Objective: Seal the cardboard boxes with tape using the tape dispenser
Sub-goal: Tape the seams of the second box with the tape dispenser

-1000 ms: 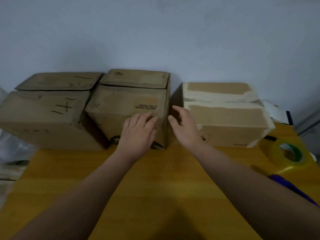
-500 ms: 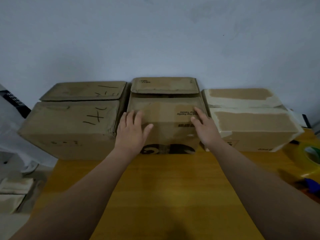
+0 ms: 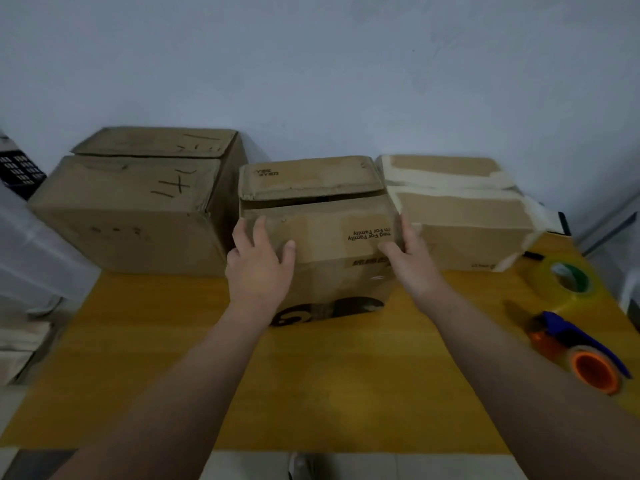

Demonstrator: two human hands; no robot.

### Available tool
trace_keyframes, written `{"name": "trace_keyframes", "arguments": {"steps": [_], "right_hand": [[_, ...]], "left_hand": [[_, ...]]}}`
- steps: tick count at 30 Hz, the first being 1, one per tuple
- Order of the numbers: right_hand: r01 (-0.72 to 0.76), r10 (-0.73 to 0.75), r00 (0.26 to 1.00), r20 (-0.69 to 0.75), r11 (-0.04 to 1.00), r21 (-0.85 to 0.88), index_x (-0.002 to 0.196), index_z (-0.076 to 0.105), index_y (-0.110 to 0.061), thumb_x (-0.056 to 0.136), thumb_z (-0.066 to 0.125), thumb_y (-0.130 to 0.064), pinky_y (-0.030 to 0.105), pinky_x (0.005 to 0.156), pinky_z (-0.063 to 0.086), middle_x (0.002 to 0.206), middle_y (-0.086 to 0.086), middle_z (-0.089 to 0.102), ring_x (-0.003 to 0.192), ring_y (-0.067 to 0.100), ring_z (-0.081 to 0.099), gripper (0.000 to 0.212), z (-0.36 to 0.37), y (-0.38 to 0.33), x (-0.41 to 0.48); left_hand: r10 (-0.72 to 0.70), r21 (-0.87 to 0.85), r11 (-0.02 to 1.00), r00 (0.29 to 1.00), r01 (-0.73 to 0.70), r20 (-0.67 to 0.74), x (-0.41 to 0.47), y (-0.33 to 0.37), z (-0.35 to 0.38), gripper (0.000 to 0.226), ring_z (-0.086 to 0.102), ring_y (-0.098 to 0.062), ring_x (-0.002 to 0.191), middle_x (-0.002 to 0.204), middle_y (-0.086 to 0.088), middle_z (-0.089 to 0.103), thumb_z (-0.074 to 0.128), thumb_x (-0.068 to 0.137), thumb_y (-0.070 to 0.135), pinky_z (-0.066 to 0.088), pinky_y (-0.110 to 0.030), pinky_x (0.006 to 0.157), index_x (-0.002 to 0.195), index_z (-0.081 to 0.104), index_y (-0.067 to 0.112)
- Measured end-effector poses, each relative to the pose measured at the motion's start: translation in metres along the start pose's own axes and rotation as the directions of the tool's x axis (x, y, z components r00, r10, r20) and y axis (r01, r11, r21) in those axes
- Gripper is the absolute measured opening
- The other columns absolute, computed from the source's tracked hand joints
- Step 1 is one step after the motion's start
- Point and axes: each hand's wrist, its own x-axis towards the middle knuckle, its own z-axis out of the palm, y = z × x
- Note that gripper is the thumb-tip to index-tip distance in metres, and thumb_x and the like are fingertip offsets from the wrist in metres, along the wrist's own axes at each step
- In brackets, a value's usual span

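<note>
Middle box (image 3: 332, 237): on the counter (image 3: 311, 375) between marked box (image 3: 131, 216) and taped box (image 3: 467, 216), long axis left-right. Worn brown cardboard, untaped, rear flap raised over a dark gap. Your left hand (image 3: 259, 268) lies on its near flap, fingers (image 3: 258, 230) straight; your right hand (image 3: 412, 265) clasps its right edge.

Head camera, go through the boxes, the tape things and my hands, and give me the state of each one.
left box: flaps folded shut, no tape visible
middle box: flaps down with a gap between them, untaped
right box: shut, seam taped over
tape roll: lying flat, untouched
tape dispenser: lying idle, untouched
left hand: laid on middle box, fingers fairly straight
right hand: gripping middle box's right corner
</note>
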Motion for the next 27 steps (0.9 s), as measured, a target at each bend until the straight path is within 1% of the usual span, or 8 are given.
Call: {"name": "trace_keyframes", "arguments": {"steps": [3,7,13,17,19,22,25,27], "right_hand": [[0.036,-0.032,0.998,0.062,0.998,-0.057,0.148,0.004,-0.046,0.076,0.064,-0.062,0.053,0.113,0.02,0.157,-0.005,0.008,0.144,0.023,0.01,0.095,-0.013,0.015,-0.041],[0.071,-0.065,0.994,0.083,0.995,-0.073,0.147,0.005,-0.046,0.061,0.071,-0.066,0.055,0.111,0.025,0.155,-0.004,0.009,0.143,0.025,0.014,0.111,-0.03,0.032,-0.093],[0.104,-0.101,0.991,0.091,0.994,-0.036,0.148,0.013,-0.041,0.066,0.077,-0.054,0.051,0.11,0.031,0.146,-0.005,0.021,0.136,0.021,0.025,0.105,-0.053,0.052,-0.155],[0.099,-0.099,0.995,0.0,0.995,-0.03,0.15,0.008,-0.03,0.062,0.076,-0.057,0.046,0.109,0.034,0.147,-0.007,0.023,0.136,0.017,0.028,0.115,-0.072,0.067,-0.182],[0.093,-0.094,0.993,-0.067,0.996,-0.018,0.148,0.016,-0.028,0.065,0.079,-0.05,0.035,0.104,0.04,0.144,-0.005,0.033,0.131,0.015,0.034,0.107,-0.085,0.072,-0.189],[0.154,-0.151,0.977,-0.151,0.988,0.003,0.122,0.035,-0.042,0.067,0.082,-0.037,0.009,0.075,0.045,0.112,-0.023,0.048,0.107,0.004,0.048,0.072,-0.107,0.075,-0.192],[0.136,-0.128,0.972,-0.195,0.99,0.025,0.133,0.034,-0.034,0.069,0.082,-0.034,0.013,0.078,0.042,0.11,-0.023,0.048,0.106,0.002,0.047,0.08,-0.127,0.079,-0.187],[0.104,-0.099,0.971,-0.218,0.994,0.013,0.14,0.03,-0.031,0.07,0.08,-0.035,0.018,0.084,0.043,0.117,-0.017,0.046,0.112,0.006,0.045,0.086,-0.137,0.082,-0.183]], "left_hand": [[-0.027,0.15,0.988,1.0,0.024,0.015,-0.052,0.004,0.001,0.079,0.029,-0.044,0.128,0.154,-0.012,0.012,0.021,0.086,0.07,0.031,-0.049,0.102,0.146,0.019,0.019],[-0.042,0.217,0.976,0.998,0.033,0.037,-0.118,0.008,-0.006,0.1,0.027,-0.045,0.128,0.154,-0.012,0.011,0.014,0.069,0.085,0.031,-0.051,0.102,0.147,0.018,0.022],[-0.041,0.204,0.979,0.996,0.023,0.084,-0.192,0.013,-0.014,0.104,0.027,-0.045,0.129,0.154,-0.011,0.011,0.021,0.064,0.088,0.03,-0.054,0.103,0.147,0.018,0.025],[0.017,0.224,0.974,0.998,-0.03,0.06,-0.22,0.029,-0.009,0.101,0.032,-0.044,0.126,0.153,-0.012,0.014,0.022,0.066,0.086,0.033,-0.051,0.102,0.146,0.021,0.024],[0.051,0.228,0.971,0.996,-0.065,0.068,-0.221,0.042,-0.003,0.102,0.033,-0.043,0.126,0.153,-0.011,0.014,0.02,0.066,0.086,0.033,-0.05,0.101,0.146,0.02,0.024],[0.108,0.235,0.963,0.989,-0.129,0.103,-0.215,0.063,0.009,0.104,0.032,-0.042,0.126,0.153,-0.011,0.014,0.012,0.063,0.087,0.033,-0.049,0.102,0.146,0.017,0.026],[0.149,0.23,0.956,0.976,-0.183,0.158,-0.205,0.081,0.024,0.104,0.028,-0.042,0.129,0.153,-0.01,0.013,0.007,0.063,0.087,0.031,-0.051,0.105,0.148,0.014,0.027],[0.19,0.252,0.941,0.968,-0.227,0.163,-0.197,0.091,0.032,0.103,0.015,-0.042,0.137,0.155,-0.01,0.012,0.003,0.065,0.086,0.018,-0.055,0.11,0.148,0.013,0.027]]}}
